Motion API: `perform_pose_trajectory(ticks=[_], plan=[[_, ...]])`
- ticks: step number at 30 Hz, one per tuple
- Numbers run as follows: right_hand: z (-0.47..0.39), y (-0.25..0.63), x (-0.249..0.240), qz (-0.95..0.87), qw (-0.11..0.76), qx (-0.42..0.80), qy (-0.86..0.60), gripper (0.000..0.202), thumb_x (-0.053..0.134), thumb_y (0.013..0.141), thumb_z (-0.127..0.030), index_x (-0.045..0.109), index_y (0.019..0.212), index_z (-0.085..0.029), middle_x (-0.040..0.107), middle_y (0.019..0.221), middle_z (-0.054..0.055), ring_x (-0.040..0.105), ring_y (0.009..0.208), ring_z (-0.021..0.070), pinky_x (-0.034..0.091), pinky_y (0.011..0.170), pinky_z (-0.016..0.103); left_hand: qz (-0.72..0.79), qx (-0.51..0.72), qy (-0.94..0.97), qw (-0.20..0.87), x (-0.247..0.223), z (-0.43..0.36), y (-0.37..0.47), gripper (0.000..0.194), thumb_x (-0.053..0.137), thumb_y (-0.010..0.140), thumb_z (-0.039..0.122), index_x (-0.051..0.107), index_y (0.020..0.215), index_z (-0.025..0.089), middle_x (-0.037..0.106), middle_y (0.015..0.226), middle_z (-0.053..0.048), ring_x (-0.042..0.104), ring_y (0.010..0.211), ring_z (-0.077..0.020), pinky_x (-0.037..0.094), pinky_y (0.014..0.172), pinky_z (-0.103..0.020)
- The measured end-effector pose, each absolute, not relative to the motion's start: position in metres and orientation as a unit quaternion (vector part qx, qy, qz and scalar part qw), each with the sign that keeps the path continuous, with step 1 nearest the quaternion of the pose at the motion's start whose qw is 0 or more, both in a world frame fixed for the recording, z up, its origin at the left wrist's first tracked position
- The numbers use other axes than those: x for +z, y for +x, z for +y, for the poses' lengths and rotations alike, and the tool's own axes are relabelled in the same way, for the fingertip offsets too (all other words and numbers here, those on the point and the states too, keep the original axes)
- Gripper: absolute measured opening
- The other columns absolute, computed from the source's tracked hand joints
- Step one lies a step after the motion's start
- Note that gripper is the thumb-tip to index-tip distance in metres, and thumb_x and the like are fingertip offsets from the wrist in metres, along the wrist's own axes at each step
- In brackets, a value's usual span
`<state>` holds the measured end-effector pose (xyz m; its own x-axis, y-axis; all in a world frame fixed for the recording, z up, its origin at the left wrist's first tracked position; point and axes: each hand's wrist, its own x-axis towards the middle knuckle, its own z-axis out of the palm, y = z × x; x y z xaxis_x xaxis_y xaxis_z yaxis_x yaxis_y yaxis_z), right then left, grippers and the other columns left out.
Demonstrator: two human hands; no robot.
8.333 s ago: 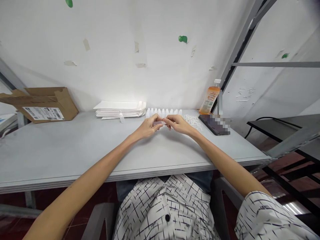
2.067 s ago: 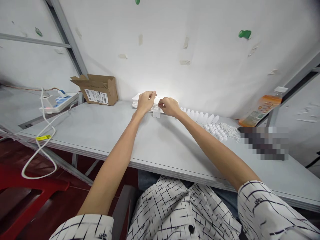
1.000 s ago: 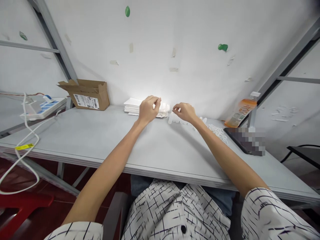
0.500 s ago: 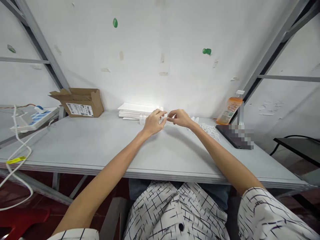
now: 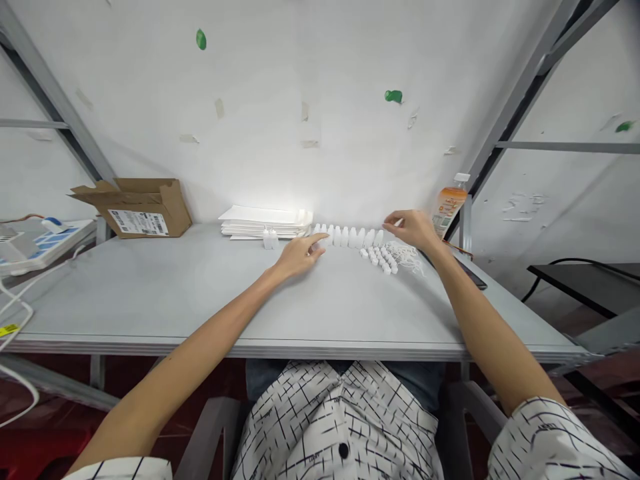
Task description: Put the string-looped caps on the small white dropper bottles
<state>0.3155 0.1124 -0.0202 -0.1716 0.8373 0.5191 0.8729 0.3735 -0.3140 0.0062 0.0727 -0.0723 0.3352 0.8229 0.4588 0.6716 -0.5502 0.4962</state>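
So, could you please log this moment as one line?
left hand: at left end of white plastic bottle row; right hand: near row's right end; white caps: in front

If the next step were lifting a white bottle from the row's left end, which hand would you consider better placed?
Probably the left hand: it is right by that end of the row, while the right hand is by the opposite end, near the strips.

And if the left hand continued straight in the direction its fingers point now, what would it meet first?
Most likely the row of white bottles, at its left end. The left hand looks very near, but depth is unclear, so I cannot tell whether they touch.
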Motion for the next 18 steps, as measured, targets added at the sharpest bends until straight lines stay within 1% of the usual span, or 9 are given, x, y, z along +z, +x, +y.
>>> perform_pose_trajectory(ticks=[1, 3, 5, 7, 9, 11, 15, 18], plan=[[0.117, 0.33, -0.023, -0.747, 0.29, -0.052, -0.597, 0.012, 0.067, 0.082, -0.027, 0.077, 0.084, -0.02, 0.077, 0.088, 0.008, 0.07, 0.079, 0.0237, 0.047, 0.069, 0.033, 0.46, 0.343, 0.811, 0.114, -0.073, 0.073, 0.006, 0.04, 0.056, 0.088, 0.028, 0.064, 0.127, 0.025, 0.073, 0.086, -0.001, 0.068, 0.072, -0.0181, 0.053, 0.071, -0.03], [0.125, 0.352, -0.03, -0.719, 0.226, -0.049, -0.656, 0.01, 0.07, 0.079, -0.025, 0.079, 0.081, -0.02, 0.078, 0.087, 0.009, 0.07, 0.082, 0.025, 0.046, 0.067, 0.032, 0.46, 0.342, 0.812, 0.114, -0.073, 0.073, 0.005, 0.037, 0.053, 0.091, 0.032, 0.064, 0.125, 0.025, 0.073, 0.086, -0.001, 0.068, 0.071, -0.0185, 0.053, 0.069, -0.03], [0.131, 0.365, -0.037, -0.701, 0.188, -0.03, -0.687, 0.011, 0.071, 0.078, -0.027, 0.08, 0.081, -0.021, 0.078, 0.088, 0.008, 0.07, 0.083, 0.0249, 0.046, 0.067, 0.032, 0.467, 0.338, 0.811, 0.102, -0.072, 0.072, 0.004, 0.036, 0.051, 0.092, 0.037, 0.064, 0.123, 0.025, 0.073, 0.084, -0.001, 0.068, 0.07, -0.0192, 0.052, 0.07, -0.031], [0.135, 0.368, -0.044, -0.695, 0.166, -0.009, -0.7, 0.016, 0.071, 0.078, -0.033, 0.081, 0.084, -0.021, 0.078, 0.09, 0.007, 0.07, 0.086, 0.0252, 0.047, 0.069, 0.031, 0.479, 0.325, 0.81, 0.09, -0.069, 0.07, 0.003, 0.038, 0.049, 0.093, 0.04, 0.063, 0.124, 0.023, 0.073, 0.082, -0.002, 0.068, 0.07, -0.02, 0.052, 0.074, -0.033], [0.138, 0.368, -0.049, -0.69, 0.15, 0.003, -0.708, 0.022, 0.071, 0.078, -0.038, 0.082, 0.089, -0.023, 0.078, 0.093, 0.006, 0.07, 0.09, 0.0266, 0.048, 0.072, 0.031, 0.489, 0.312, 0.81, 0.09, -0.065, 0.069, 0.003, 0.041, 0.047, 0.094, 0.041, 0.062, 0.126, 0.021, 0.073, 0.083, -0.002, 0.069, 0.071, -0.0206, 0.052, 0.079, -0.034], [0.14, 0.367, -0.054, -0.683, 0.143, 0.004, -0.716, 0.025, 0.071, 0.077, -0.04, 0.082, 0.091, -0.024, 0.078, 0.095, 0.006, 0.07, 0.094, 0.0278, 0.049, 0.074, 0.031, 0.494, 0.301, 0.81, 0.094, -0.063, 0.067, 0.003, 0.044, 0.046, 0.094, 0.042, 0.061, 0.128, 0.019, 0.073, 0.084, -0.003, 0.069, 0.072, -0.021, 0.051, 0.081, -0.035], [0.144, 0.366, -0.059, -0.672, 0.154, 0.007, -0.724, 0.023, 0.07, 0.075, -0.036, 0.083, 0.089, -0.024, 0.078, 0.092, 0.006, 0.07, 0.094, 0.0282, 0.05, 0.076, 0.032, 0.494, 0.29, 0.815, 0.087, -0.063, 0.066, 0.004, 0.044, 0.046, 0.094, 0.042, 0.061, 0.128, 0.018, 0.073, 0.087, -0.005, 0.07, 0.074, -0.0219, 0.05, 0.082, -0.035], [0.147, 0.367, -0.06, -0.667, 0.162, 0.014, -0.727, 0.021, 0.068, 0.078, -0.034, 0.082, 0.089, -0.022, 0.077, 0.09, 0.005, 0.07, 0.092, 0.0273, 0.049, 0.076, 0.032, 0.492, 0.289, 0.817, 0.084, -0.063, 0.066, 0.005, 0.044, 0.045, 0.094, 0.041, 0.061, 0.128, 0.018, 0.074, 0.095, -0.006, 0.07, 0.075, -0.022, 0.05, 0.082, -0.036]])
